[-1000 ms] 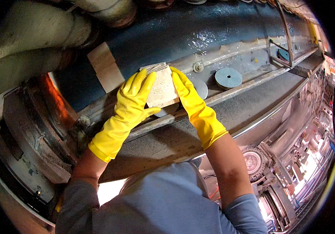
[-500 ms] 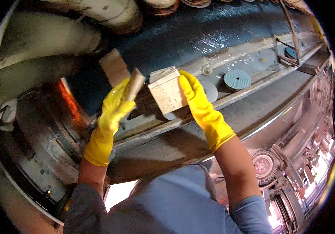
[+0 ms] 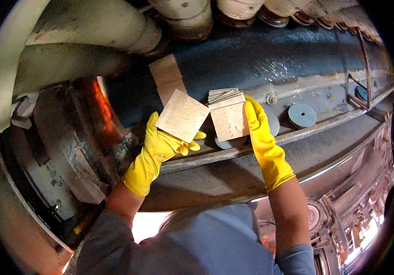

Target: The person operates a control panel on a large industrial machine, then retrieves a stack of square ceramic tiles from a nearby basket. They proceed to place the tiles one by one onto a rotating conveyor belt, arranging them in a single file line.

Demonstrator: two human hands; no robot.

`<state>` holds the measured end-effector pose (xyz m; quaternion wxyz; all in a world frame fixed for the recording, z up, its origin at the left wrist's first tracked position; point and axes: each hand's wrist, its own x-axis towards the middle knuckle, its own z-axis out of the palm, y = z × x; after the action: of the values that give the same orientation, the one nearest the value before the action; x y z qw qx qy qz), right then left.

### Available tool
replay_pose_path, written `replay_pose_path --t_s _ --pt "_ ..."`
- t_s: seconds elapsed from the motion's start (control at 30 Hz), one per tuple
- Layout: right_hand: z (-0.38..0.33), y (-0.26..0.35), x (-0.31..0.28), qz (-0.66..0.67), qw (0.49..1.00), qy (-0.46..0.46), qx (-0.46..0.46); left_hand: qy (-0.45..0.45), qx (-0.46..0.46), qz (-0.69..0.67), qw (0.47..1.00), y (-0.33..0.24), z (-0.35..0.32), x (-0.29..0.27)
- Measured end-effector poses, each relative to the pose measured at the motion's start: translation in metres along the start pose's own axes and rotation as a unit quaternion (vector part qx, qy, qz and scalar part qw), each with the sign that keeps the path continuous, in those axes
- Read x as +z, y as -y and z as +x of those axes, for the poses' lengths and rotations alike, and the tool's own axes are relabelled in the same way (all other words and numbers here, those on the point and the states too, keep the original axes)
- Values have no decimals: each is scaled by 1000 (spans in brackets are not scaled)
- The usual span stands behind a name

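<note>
Both my hands wear yellow rubber gloves. My left hand (image 3: 162, 146) holds a single beige square tile (image 3: 183, 115), its flat speckled face turned toward me and tilted like a diamond. My right hand (image 3: 261, 133) steadies a stack of similar square tiles (image 3: 228, 114) standing on a dusty metal ledge (image 3: 325, 123) of a large machine. The single tile is apart from the stack, just to its left.
A blue round pad (image 3: 302, 114) lies on the ledge to the right, with grey round pads (image 3: 272, 124) behind my right hand. A dark blue wet machine body (image 3: 261, 59) runs behind. A second beige tile (image 3: 166, 75) leans higher up. Thick pale pipes (image 3: 91, 27) cross above.
My left hand has pulled one tile off the stack and turned it from edge-on to face-on. My right hand has stayed on the stack.
</note>
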<state>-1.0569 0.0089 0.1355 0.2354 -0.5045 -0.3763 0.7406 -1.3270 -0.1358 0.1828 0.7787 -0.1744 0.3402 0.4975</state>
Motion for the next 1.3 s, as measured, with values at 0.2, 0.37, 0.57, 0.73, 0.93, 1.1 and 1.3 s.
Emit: replay_pose_path --t_s 0.2,0.37,0.57,0.73,0.93,1.1,1.3 --pt "4 -7 -3 -12 1000 -2 -27 1 104 30 994 -26 -14 -56" --pt "0 2 1 -50 998 3 -32 -87 147 -36 985 -85 -24 -144" --pt "-4 13 6 -95 994 -8 -48 -222 155 -53 961 -131 13 -153" --pt "-3 8 4 -85 996 -5 -42 -76 158 -118 977 -145 44 -178" --pt "-7 18 12 -69 997 -5 -33 -160 225 -121 953 -136 57 -208" --pt "-4 11 5 -56 998 0 -13 -229 177 -10 957 -147 71 -141" --pt "-6 24 13 -60 998 6 -13 -178 171 36 968 -195 124 -142"
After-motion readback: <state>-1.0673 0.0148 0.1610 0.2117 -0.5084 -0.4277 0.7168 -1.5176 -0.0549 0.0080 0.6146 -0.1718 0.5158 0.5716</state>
